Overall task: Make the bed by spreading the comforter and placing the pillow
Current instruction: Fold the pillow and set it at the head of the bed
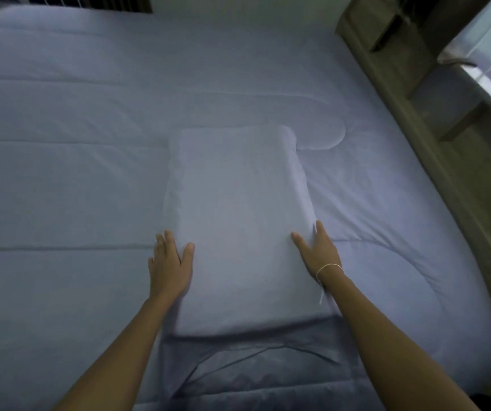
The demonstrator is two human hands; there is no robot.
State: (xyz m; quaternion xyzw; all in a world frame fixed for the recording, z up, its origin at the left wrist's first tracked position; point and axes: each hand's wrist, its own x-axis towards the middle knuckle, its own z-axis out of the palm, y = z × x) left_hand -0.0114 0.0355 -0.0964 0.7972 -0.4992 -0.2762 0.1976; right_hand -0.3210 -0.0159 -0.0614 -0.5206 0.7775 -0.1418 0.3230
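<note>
- Pillow (238, 221) lies lengthwise on the spread comforter (90, 143), its near end toward the person.
- Left hand (169, 266) and right hand (319, 256) flank that near end, fingers straight and slightly spread, apparently squaring it.
- Thumbs rest on top; fingers lie along the side edges, though blur hides exact contact.

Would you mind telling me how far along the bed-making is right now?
Done: comforter lies spread flat. In hand: left hand and right hand rest open on the pillow's long sides. Left: settling it; a darker rumpled patch shows near its close end.
</note>
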